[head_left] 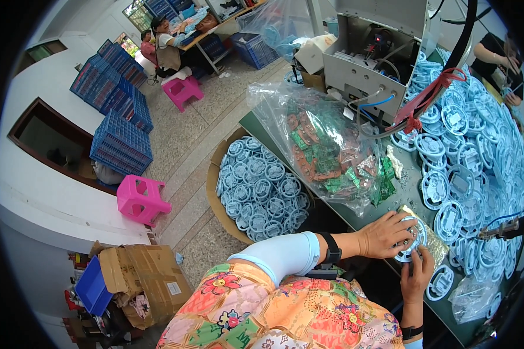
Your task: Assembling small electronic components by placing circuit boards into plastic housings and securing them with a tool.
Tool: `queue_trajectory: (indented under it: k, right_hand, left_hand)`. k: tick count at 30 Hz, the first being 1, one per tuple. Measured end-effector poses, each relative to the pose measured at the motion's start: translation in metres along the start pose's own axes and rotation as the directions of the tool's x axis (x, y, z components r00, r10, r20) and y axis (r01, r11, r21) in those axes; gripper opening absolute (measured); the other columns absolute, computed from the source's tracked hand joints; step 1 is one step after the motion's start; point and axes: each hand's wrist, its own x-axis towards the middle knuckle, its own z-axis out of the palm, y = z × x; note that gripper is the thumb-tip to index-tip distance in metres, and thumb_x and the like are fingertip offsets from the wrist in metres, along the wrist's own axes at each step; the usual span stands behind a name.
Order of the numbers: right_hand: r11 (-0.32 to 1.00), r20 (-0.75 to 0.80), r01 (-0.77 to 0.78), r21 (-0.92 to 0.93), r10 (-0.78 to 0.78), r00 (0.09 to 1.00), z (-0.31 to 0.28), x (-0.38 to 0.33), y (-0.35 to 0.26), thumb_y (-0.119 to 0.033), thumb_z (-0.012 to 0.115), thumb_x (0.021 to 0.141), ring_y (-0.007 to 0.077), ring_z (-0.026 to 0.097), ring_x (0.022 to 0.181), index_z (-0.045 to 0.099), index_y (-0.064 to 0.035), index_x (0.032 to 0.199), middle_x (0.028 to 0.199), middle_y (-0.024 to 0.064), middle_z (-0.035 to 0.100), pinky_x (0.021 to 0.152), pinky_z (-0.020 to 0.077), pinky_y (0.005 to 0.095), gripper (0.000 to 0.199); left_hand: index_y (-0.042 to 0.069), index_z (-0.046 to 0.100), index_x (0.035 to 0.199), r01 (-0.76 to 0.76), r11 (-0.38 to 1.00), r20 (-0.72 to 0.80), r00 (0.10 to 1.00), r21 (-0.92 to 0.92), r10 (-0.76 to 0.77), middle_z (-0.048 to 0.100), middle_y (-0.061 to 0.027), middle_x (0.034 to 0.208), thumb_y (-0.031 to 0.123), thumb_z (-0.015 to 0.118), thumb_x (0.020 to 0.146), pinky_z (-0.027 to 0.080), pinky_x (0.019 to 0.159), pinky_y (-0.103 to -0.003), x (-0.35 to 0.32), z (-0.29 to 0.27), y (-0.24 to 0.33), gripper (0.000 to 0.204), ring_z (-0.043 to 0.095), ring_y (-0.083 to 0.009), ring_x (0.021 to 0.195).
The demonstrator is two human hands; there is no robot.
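Note:
Both my hands are on a light-blue round plastic part [418, 247], which rests on a block wrapped in yellowish material [438, 249] at the table's near edge. From the left, my left hand [385, 235] reaches over the part, its bent fingers gripping the upper left side. My right hand [418, 273] holds the lower edge between thumb and fingers. Small components show on the part's face under my left fingers, but their detail is partly hidden. One loose light-blue part [440, 282] lies just right of my right hand.
A clear plastic bag of green and brown circuit boards [326, 154] lies beyond my hands. Right of it is a large heap of light-blue parts [468, 145]; a carton of them [259, 192] stands on the floor. A metal machine box [364, 87] and a soldering-iron-like tool [509, 225] stand nearby.

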Motion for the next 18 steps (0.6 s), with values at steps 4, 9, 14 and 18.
queue_trajectory:
  k: [4,9,14,18]
  right_hand:
    - [1.0,0.005,-0.001,0.006,0.001,1.0,0.0,-0.001,0.0,0.005,0.068,0.07,0.0398,0.057,0.108,0.063,-0.0013,0.114,0.122,0.0202,0.058,0.092,0.0452,0.0473,0.044]
    - [1.0,0.019,-0.027,0.012,0.027,0.999,-0.003,-0.003,0.001,0.009,0.068,0.069,0.0397,0.056,0.114,0.062,-0.0005,0.115,0.126,0.0214,0.057,0.097,0.0453,0.0466,0.047]
    - [1.0,-0.014,0.014,-0.024,-0.014,1.0,-0.005,0.011,-0.002,0.003,0.074,0.067,0.038,0.059,0.106,0.064,-0.0028,0.112,0.119,0.0189,0.061,0.09,0.0471,0.0457,0.046]
    - [0.999,-0.012,0.037,-0.013,-0.037,0.999,-0.01,0.024,-0.01,-0.002,0.076,0.066,0.0351,0.06,0.095,0.065,-0.0032,0.108,0.113,0.0148,0.061,0.081,0.0479,0.0451,0.043]
  left_hand:
    - [0.007,0.06,0.112,0.008,1.0,0.003,1.0,-0.002,-0.008,0.05,-0.0173,0.137,0.016,0.069,0.08,0.039,0.099,-0.049,-0.002,0.0,0.002,0.035,0.045,-0.0373,0.13]
    - [0.008,0.061,0.109,0.014,0.999,0.024,1.0,-0.035,-0.013,0.052,-0.0165,0.136,0.018,0.068,0.083,0.039,0.099,-0.049,0.005,-0.002,0.003,0.029,0.047,-0.0375,0.128]
    - [0.009,0.063,0.111,0.023,0.999,0.024,0.999,-0.038,-0.022,0.056,-0.0158,0.133,0.017,0.069,0.083,0.041,0.1,-0.049,0.012,-0.005,-0.001,0.03,0.05,-0.0376,0.125]
    - [0.008,0.062,0.114,0.002,0.999,0.063,0.998,-0.051,0.001,0.054,-0.0173,0.136,0.016,0.069,0.083,0.041,0.1,-0.049,0.009,-0.013,-0.001,0.033,0.05,-0.0388,0.124]
